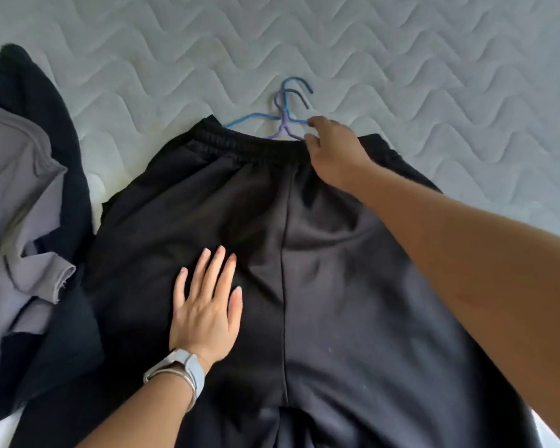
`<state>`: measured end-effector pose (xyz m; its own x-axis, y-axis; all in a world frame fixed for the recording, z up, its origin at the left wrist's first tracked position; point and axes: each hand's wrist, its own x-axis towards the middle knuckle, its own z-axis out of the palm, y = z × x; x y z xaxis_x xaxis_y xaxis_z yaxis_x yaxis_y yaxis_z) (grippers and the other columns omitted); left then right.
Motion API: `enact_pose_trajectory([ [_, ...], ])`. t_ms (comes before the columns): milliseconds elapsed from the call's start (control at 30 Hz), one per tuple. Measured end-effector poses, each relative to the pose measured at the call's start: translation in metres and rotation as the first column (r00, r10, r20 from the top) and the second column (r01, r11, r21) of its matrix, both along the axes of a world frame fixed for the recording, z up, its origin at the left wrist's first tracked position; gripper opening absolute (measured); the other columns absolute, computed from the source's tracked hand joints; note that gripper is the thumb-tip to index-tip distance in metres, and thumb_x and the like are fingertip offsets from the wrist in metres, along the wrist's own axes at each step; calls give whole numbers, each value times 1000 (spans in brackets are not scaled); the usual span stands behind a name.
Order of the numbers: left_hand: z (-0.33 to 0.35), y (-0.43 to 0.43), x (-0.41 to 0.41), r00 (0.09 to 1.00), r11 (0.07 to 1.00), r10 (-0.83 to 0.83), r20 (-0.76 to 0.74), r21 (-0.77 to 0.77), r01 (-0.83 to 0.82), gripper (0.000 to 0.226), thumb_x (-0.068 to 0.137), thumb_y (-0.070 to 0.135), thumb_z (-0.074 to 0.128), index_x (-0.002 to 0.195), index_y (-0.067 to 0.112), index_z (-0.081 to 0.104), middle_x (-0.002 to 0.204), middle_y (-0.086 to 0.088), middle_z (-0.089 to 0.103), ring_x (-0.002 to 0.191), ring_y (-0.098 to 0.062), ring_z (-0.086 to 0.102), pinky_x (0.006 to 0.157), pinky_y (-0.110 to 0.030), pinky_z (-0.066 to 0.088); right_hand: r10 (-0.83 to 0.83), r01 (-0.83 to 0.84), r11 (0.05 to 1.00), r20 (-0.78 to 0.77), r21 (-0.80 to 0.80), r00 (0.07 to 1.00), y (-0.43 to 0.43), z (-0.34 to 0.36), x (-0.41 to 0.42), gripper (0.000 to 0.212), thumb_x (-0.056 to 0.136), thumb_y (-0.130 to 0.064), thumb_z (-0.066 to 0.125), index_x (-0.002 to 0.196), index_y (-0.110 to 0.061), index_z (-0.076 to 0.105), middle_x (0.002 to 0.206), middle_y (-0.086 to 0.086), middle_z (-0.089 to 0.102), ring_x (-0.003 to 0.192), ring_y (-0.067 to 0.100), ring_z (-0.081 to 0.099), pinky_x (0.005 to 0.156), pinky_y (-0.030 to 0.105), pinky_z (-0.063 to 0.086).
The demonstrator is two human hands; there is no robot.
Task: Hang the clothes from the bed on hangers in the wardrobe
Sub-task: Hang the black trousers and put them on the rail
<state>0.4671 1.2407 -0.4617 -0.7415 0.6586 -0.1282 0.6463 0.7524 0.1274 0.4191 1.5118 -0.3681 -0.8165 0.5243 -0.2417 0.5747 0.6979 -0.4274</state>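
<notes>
Right hand (335, 151) fingertips (315, 121) touch the hanger wires just past the black trousers' (304, 286) waistband. Pinching or only touching, can't tell. Left hand (204, 305) lies flat on the trousers' left leg, fingers straight, slightly spread. Purple hanger (284, 126) and blue hanger (256, 114) overlap beyond the waistband, hooks crossed, shoulders tucked under it. Risk: lifting one probably drags both, catches the elastic and bunches the cloth. Grey garment (13, 205) lies left of the trousers.
</notes>
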Motion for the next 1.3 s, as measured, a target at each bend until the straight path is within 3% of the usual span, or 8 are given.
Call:
enact_pose_trajectory([
  [167,3,1,0,1000,1000,10,16,12,-10,53,96,39,8,135,18,36,143,-4,47,136,-17,29,110,-38,13,25,-3,996,245,-89,969,10,-9,-32,44,94,-23,42,136,-13,35,135,10,50,125,30,44,102,38,32],
  [400,6,1,2,1000,998,14,0,68,-14,48,89,31,30,133,17,43,142,-4,49,134,-18,32,108,-40,18,-34,25,993,-74,-113,997,-10,56,14,20,87,-38,54,90,-20,62,88,0,56,96,23,53,87,34,43],
  [600,39,1,-3,956,995,75,284,48,-92,57,89,43,24,137,20,44,147,1,42,138,-21,36,115,-39,16,12,-20,998,-120,-62,993,-72,118,112,27,88,-36,54,94,-12,65,67,-3,53,78,19,52,68,29,40],
  [700,101,-21,9,747,918,92,659,234,-319,33,95,28,43,108,6,65,117,-7,66,106,-13,64,94,-18,45,-10,-14,985,-139,-172,990,-104,155,145,26,87,-36,56,95,-14,67,81,6,63,74,17,56,65,26,42],
  [767,159,-47,31,746,803,56,664,414,-429,25,94,23,46,88,12,67,90,1,71,74,7,66,68,0,44,-14,-34,953,-156,-301,988,-126,189,161,20,84,-36,61,86,-18,68,71,-1,59,61,10,51,62,24,41],
  [933,307,-95,80,835,493,-14,550,730,-473,16,92,14,50,83,22,60,83,5,65,76,4,64,70,-2,46,-116,-13,858,-219,-514,969,-191,302,195,22,86,-30,61,75,-12,66,53,-4,43,42,5,36,45,15,31],
  [1100,451,-118,102,909,555,-133,396,789,-262,27,91,25,52,118,20,55,116,11,57,98,4,56,78,2,42,-396,91,740,-322,-667,860,-239,438,212,22,85,-25,63,65,-15,62,56,0,46,48,12,35,48,21,28],
  [1300,609,-157,159,945,595,-202,258,798,-91,27,85,44,55,109,32,55,92,22,56,85,6,56,71,-5,44,-489,-116,481,-375,-869,787,-299,565,231,20,90,-10,50,70,-12,51,60,1,40,47,9,37,39,17,32],
])
